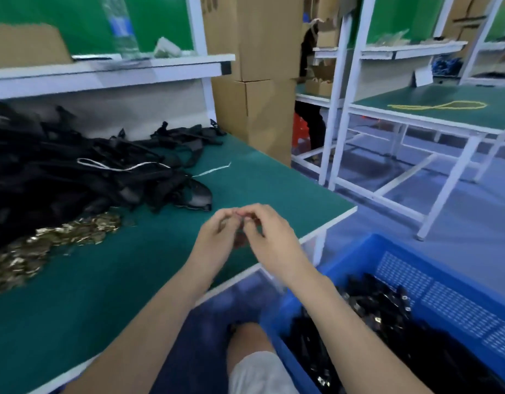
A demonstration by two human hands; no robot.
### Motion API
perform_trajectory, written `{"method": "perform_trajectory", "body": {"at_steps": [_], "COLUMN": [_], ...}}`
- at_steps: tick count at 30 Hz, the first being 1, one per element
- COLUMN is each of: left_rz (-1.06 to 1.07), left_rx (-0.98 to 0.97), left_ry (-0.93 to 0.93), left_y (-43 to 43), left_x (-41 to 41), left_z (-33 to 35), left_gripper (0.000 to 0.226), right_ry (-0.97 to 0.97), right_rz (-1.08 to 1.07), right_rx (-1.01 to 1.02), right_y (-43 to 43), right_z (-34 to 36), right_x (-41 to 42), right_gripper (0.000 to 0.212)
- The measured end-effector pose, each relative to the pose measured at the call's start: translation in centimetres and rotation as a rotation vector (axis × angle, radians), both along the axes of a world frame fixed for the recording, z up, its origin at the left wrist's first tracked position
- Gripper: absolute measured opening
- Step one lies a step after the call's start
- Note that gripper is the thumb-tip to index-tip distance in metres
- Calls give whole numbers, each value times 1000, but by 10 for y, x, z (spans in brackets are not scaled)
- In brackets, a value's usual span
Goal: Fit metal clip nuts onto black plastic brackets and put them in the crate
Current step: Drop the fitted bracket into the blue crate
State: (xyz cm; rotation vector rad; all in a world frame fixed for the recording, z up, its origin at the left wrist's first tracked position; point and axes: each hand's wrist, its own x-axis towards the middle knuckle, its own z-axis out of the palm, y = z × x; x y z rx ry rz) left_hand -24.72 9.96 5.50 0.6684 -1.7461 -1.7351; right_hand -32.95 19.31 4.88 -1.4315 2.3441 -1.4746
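My left hand [217,237] and my right hand [269,234] meet above the green bench's near right part, fingers curled together around a small dark piece [241,240], blurred and mostly hidden. I cannot tell whether it is a bracket, a clip nut or both. A heap of black plastic brackets [75,172] covers the bench's left. In front of the heap lies a spread of brass-coloured metal clip nuts [46,243]. The blue crate [433,282] stands at lower right below the bench edge, with black brackets [387,331] inside.
The green bench top [131,294] ends in a white edge by my knee [254,345]. A white shelf with a water bottle [119,24] runs above the back. Stacked cardboard boxes [254,75] stand behind; another bench [444,109] is at right.
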Motion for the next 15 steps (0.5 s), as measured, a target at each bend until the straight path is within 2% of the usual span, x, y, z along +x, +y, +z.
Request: {"method": "perform_trajectory", "body": {"at_steps": [2,6,10,15], "left_rz": [122,342,555,765], "left_rx": [-197,-613,-837,-1005], "left_ry": [-44,-392,-570,-731], "left_y": [-38,-110,-156,-189], "left_x": [45,141,201,200], "left_z": [-1,-16,-38,-56], "left_gripper": [21,20,23,23], "right_ry": [18,101,186,252], "right_rz": [88,250,298,227], "right_rx": [-4,80,167,146], "right_y": [-46,-133,-200,-257], "right_z": [0,-8,-21,-36], "right_x": [31,89,123,130], "right_gripper": [25,26,29,30]}}
